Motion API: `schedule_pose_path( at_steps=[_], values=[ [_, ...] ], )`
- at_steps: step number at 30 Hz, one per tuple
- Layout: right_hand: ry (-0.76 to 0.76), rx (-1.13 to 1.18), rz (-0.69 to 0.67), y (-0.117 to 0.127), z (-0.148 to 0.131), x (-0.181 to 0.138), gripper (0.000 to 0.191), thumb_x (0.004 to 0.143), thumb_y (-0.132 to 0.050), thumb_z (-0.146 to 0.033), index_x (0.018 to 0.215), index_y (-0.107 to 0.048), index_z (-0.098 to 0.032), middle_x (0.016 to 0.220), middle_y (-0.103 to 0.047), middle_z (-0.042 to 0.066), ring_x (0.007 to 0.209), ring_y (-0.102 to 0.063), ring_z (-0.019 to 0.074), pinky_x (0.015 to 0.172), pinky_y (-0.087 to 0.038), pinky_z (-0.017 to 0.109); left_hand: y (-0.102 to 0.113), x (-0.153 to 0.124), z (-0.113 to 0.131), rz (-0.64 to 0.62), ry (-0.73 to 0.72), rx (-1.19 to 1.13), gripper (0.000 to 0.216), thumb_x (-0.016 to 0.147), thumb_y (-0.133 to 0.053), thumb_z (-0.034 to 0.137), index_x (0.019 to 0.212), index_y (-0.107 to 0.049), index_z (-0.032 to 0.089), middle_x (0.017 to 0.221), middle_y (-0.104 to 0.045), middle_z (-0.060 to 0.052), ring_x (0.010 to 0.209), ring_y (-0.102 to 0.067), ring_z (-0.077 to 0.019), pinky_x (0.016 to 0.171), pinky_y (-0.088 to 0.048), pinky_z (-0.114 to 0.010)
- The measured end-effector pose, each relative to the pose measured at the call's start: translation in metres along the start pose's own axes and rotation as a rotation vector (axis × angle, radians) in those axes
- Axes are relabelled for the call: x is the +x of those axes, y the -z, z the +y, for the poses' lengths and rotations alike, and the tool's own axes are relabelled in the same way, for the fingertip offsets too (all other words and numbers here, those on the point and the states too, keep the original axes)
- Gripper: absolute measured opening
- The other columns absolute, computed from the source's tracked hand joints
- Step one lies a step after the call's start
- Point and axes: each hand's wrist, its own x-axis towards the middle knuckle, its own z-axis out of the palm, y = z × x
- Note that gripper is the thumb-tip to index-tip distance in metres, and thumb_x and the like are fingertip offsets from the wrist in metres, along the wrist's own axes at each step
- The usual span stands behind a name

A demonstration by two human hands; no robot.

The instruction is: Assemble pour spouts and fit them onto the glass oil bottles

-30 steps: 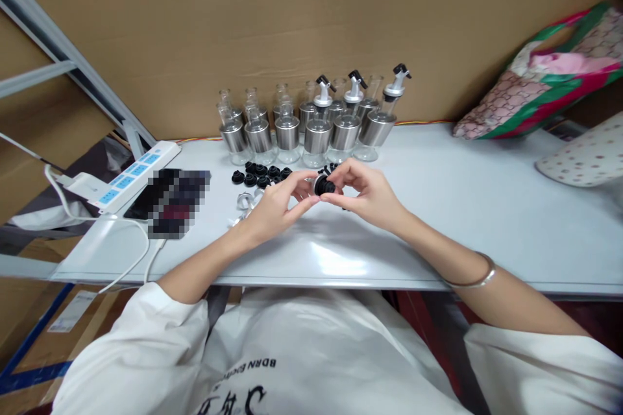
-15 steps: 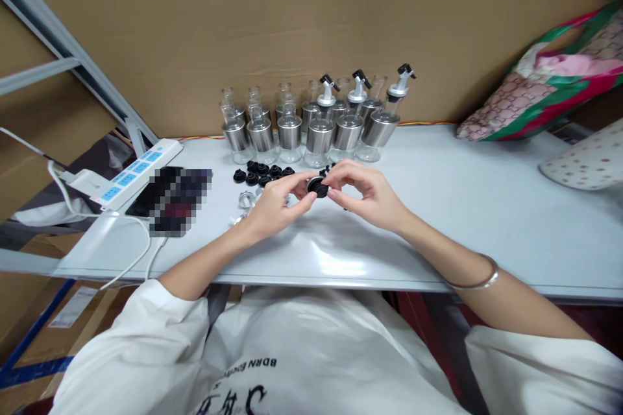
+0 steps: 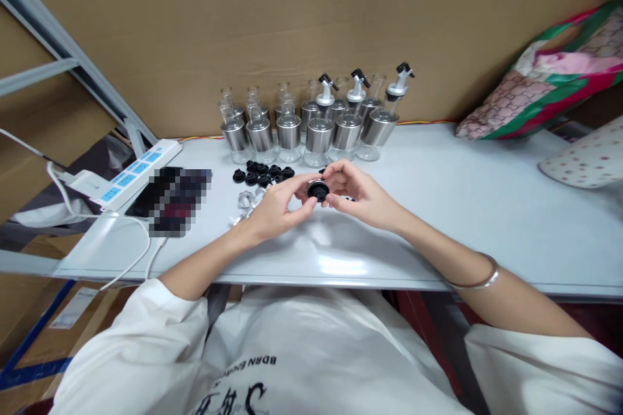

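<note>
Evidently, two hands met at a black cap, nearer the person than the bottles.
The left hand pinched the cap between thumb and fingers; the right hand curled at its other side, thumb at the edge, though whether it gripped could not be told. Black stoppers lay on the desk just before the bottles, at their left end, with silver parts nearer the person. Spouts stood among the bottles; a power strip lay left of them, a bag well to their right.
</note>
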Motion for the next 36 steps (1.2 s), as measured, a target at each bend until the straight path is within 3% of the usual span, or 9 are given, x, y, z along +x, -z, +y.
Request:
schedule_pose_path(
  at_steps=[9,18,26,36],
  values=[
    [0.085,-0.200,-0.011,-0.0029,-0.0050,-0.0017,0.029,0.075,-0.056,-0.022,0.103,-0.052,-0.019,0.073,-0.063,0.000,0.067,-0.061,0.0145,0.065,-0.048,0.027,-0.0025,-0.0013,0.0028,0.011,-0.005,0.003,0.045,0.078,-0.054,0.020,0.119,-0.038,0.021,0.079,-0.056,0.003,0.068,-0.056,-0.0100,0.067,-0.046,-0.023],
    [0.133,-0.353,-0.059,-0.0030,-0.0052,-0.0035,0.031,0.075,-0.052,-0.021,0.105,-0.058,-0.017,0.067,-0.066,-0.002,0.061,-0.061,0.0125,0.062,-0.049,0.024,-0.0034,-0.0026,0.0057,-0.052,0.035,0.027,0.044,0.071,-0.052,0.019,0.112,-0.036,0.022,0.071,-0.050,0.006,0.062,-0.051,-0.0100,0.061,-0.042,-0.022],
    [0.189,-0.383,-0.083,-0.0048,-0.0080,-0.0055,0.024,0.069,-0.053,-0.015,0.092,-0.056,-0.019,0.057,-0.057,-0.006,0.051,-0.051,0.0082,0.053,-0.042,0.019,-0.0057,-0.0043,0.0074,-0.033,-0.020,0.082,0.032,0.067,-0.053,0.022,0.095,-0.037,0.023,0.063,-0.043,0.009,0.050,-0.043,-0.0078,0.051,-0.033,-0.020],
    [0.160,-0.394,-0.060,-0.0060,-0.0096,-0.0073,0.019,0.069,-0.053,-0.016,0.087,-0.057,-0.019,0.047,-0.043,-0.010,0.044,-0.034,0.0060,0.046,-0.035,0.017,-0.0093,-0.0048,0.0055,0.020,-0.169,0.151,0.024,0.069,-0.048,0.021,0.087,-0.032,0.023,0.067,-0.042,0.007,0.052,-0.038,-0.0081,0.053,-0.033,-0.022]
  ],
)
